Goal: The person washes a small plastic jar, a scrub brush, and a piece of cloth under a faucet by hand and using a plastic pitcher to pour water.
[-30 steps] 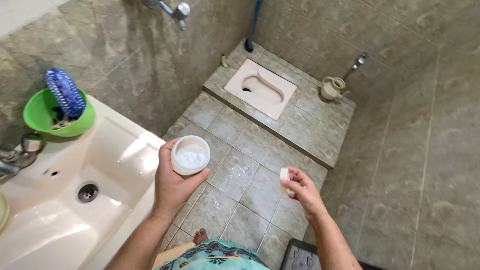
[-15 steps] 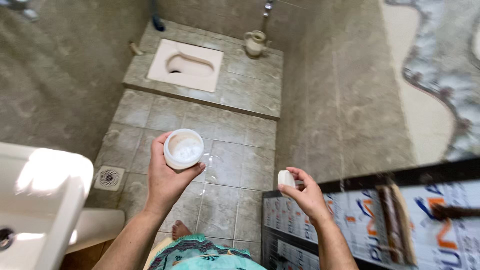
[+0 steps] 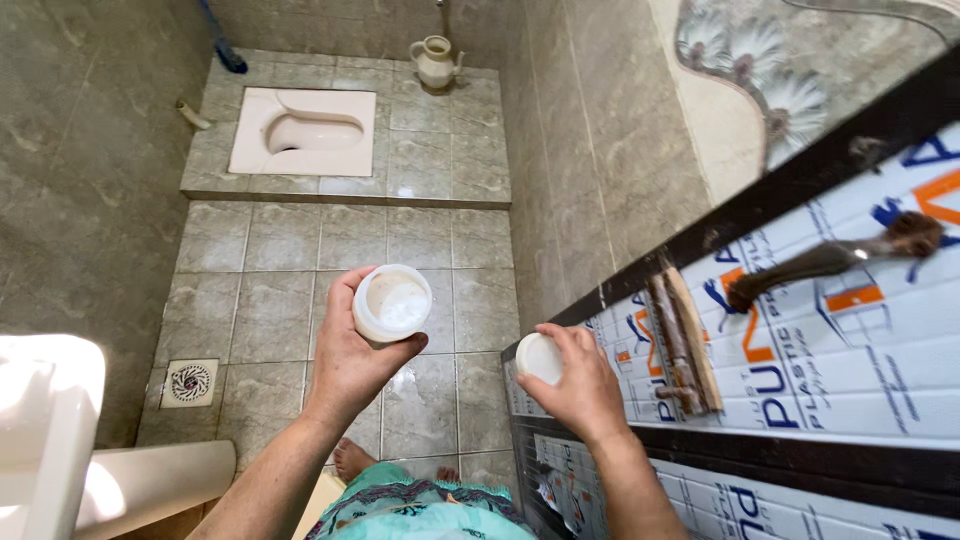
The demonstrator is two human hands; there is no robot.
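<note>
My left hand [image 3: 350,355] grips a small round white jar [image 3: 391,301], open at the top, with white powder or cream inside. My right hand [image 3: 580,385] holds the jar's white round lid [image 3: 538,357] between its fingers, close to the edge of the door. The two hands are a short way apart, above the tiled floor. My bare foot [image 3: 352,458] and a turquoise patterned garment [image 3: 420,505] show below them.
A white door [image 3: 800,330] with a dark frame and a metal latch [image 3: 680,340] stands open at the right. A squat toilet pan [image 3: 303,130] lies on a raised step at the back, a cream jug [image 3: 435,62] behind it. A floor drain [image 3: 189,382] and a washbasin edge [image 3: 45,430] are at the left.
The view has swung further right, so the basin has slid off to the left and the door fills the right side. My right hand with the lid has moved nearer the door edge.
</note>
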